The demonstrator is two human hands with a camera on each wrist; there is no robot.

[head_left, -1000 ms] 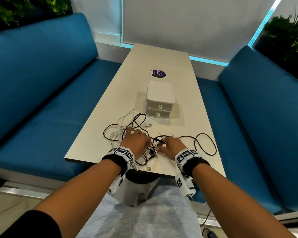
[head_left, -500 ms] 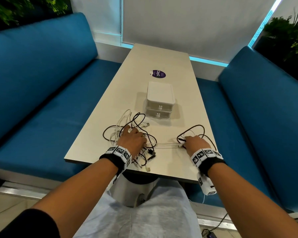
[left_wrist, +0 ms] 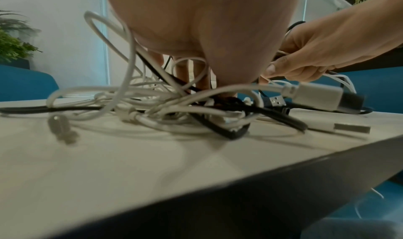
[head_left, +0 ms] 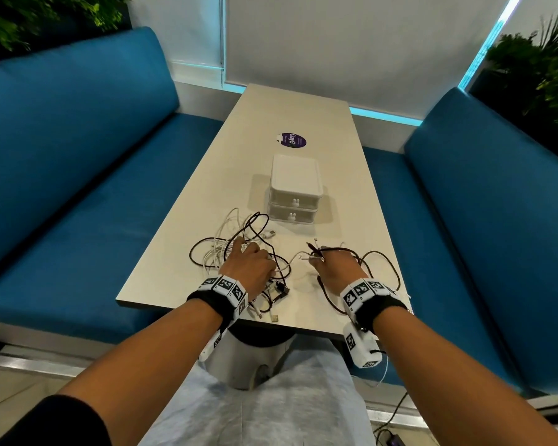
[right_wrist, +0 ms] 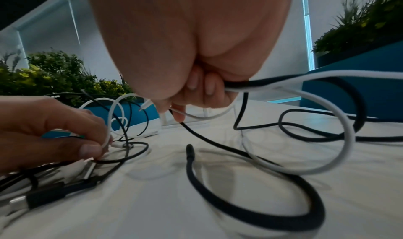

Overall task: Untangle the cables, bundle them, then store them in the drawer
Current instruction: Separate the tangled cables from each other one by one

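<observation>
A long pale table (head_left: 207,194) runs between two blue benches (head_left: 78,156), with bare tabletop beyond a white two-drawer box (head_left: 295,188). A tangle of black and white cables (head_left: 226,246) lies near the table's front edge, some plugs close to the rim. The left hand (head_left: 250,268) presses on the tangle, a white strand pinched at its fingertips. The right hand (head_left: 335,268) grips black and white cable (right_wrist: 305,81) just beside it.
</observation>
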